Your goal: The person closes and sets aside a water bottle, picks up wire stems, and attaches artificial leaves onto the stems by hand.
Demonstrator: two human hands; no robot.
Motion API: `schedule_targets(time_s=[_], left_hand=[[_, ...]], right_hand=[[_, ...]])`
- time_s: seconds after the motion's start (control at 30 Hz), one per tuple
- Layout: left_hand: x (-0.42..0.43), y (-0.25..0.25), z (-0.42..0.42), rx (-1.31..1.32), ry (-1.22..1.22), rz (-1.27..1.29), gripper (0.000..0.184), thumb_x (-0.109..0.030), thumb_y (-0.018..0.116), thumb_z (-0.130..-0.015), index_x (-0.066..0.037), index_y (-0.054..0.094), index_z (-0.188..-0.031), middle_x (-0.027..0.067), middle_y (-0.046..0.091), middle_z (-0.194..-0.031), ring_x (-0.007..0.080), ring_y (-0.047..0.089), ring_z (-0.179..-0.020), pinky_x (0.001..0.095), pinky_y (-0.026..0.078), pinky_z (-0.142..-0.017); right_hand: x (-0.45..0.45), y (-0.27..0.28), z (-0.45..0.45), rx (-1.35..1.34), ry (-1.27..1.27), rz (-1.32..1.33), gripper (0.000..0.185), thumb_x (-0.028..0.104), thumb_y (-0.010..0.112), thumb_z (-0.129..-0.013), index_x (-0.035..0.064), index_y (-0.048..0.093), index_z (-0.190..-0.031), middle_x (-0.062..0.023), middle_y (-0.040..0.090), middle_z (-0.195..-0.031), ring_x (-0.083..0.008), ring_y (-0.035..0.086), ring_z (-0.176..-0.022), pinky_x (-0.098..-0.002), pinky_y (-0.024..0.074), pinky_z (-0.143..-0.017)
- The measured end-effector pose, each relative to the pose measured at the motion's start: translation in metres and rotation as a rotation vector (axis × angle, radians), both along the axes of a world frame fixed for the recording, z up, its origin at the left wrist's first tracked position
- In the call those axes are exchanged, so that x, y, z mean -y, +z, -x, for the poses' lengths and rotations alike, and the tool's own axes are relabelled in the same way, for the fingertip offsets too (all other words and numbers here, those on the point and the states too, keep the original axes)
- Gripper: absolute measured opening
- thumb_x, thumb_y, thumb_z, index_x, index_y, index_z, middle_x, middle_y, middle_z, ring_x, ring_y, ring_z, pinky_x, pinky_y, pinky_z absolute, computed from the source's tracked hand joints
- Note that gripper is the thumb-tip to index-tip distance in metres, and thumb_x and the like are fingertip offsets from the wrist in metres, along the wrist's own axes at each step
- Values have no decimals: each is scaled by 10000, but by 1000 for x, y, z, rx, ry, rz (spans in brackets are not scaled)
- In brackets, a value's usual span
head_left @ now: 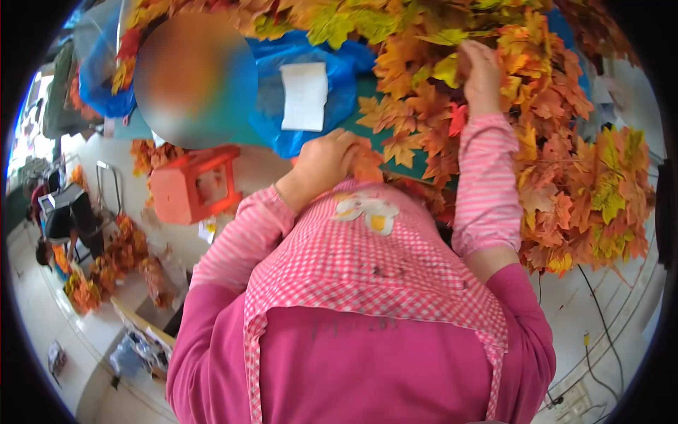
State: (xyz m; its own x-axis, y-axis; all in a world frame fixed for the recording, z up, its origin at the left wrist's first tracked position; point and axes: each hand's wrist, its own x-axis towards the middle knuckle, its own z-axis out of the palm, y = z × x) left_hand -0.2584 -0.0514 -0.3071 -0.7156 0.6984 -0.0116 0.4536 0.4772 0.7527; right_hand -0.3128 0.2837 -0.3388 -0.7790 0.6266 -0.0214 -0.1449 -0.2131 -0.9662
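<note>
left hand (319,162) holds orange leaves (368,165), right hand (483,79) among more.

Looks like a workshop for artificial foliage, judging by autumn-coloured leaf sprays (547,85) heaped from twelve to three o'clock over a green worktable (408,169), with a blue plastic bag (267,109) at eleven. Has further leaf piles (123,242) on the pale floor towards half past eight, near another person (44,253), plus a red plastic stool (175,187) at half past nine and loose cables (586,340) at four. Suggests working dress too: a checked apron (374,279) and striped sleeve covers (489,177) around the centre.
</note>
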Motion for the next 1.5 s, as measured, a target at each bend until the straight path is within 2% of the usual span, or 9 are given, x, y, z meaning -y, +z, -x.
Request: schedule_targets(time_s=[0.13,0.23,0.27,0.33,0.47,0.93,0.97,1.33,1.5], left_hand=[[5,-6,3,15,93,-44,140,-122,579,-859,-18,638,-932,152,650,-841,311,652,-762,358,512,-646],[4,0,3,186,164,-86,141,-112,585,-863,-5,639,-937,149,660,-816,247,665,-718,322,511,-629],[2,6,2,306,209,-113,139,-110,590,-875,-1,641,-943,118,676,-789,163,652,-675,290,504,-612],[3,-14,-1,479,258,-251,149,-125,595,-886,2,649,-941,67,676,-759,96,610,-646,254,486,-592],[0,2,1,462,274,-181,155,-131,600,-894,9,649,-938,8,637,-730,37,549,-653,207,449,-575],[3,-19,-2,496,309,-273,147,-135,616,-847,-12,670,-907,52,655,-696,67,554,-588,238,448,-543],[4,-10,0,520,264,-149,148,-109,577,-907,19,645,-941,38,679,-822,49,584,-744,210,474,-658],[5,-13,-1,552,292,-178,146,-128,591,-899,1,648,-939,-5,639,-763,32,520,-665,199,433,-585],[1,-14,-2,476,301,-236,145,-135,612,-846,-10,661,-899,51,648,-690,66,558,-589,239,459,-546]], right_hand=[[56,56,-44,65,287,-259,27,66,605,-870,42,603,-881,-33,656,-893,-101,604,-868,-234,468,-783],[85,42,-70,152,621,-221,50,79,566,-911,37,592,-911,0,625,-858,-82,588,-809,-233,477,-737],[100,50,-79,200,673,-385,73,77,573,-911,15,596,-943,8,606,-839,-80,577,-799,-239,476,-737],[120,40,-91,268,836,-283,121,85,565,-916,-1,595,-995,-6,613,-869,-91,583,-814,-238,472,-753],[140,41,-99,382,853,-289,126,70,540,-920,-7,586,-1009,-15,624,-863,-78,585,-837,-236,471,-747],[143,30,-101,365,814,-386,125,78,557,-922,1,601,-1010,-2,622,-883,-67,557,-826,-230,457,-758],[143,29,-102,345,810,-387,120,77,554,-922,1,597,-1006,-7,626,-887,-72,570,-833,-232,463,-761],[147,17,-103,303,796,-327,107,86,547,-917,12,586,-984,-20,613,-823,-86,562,-770,-246,462,-710],[146,19,-103,309,776,-267,110,93,543,-928,6,586,-978,-14,619,-852,-78,570,-807,-233,465,-742]])
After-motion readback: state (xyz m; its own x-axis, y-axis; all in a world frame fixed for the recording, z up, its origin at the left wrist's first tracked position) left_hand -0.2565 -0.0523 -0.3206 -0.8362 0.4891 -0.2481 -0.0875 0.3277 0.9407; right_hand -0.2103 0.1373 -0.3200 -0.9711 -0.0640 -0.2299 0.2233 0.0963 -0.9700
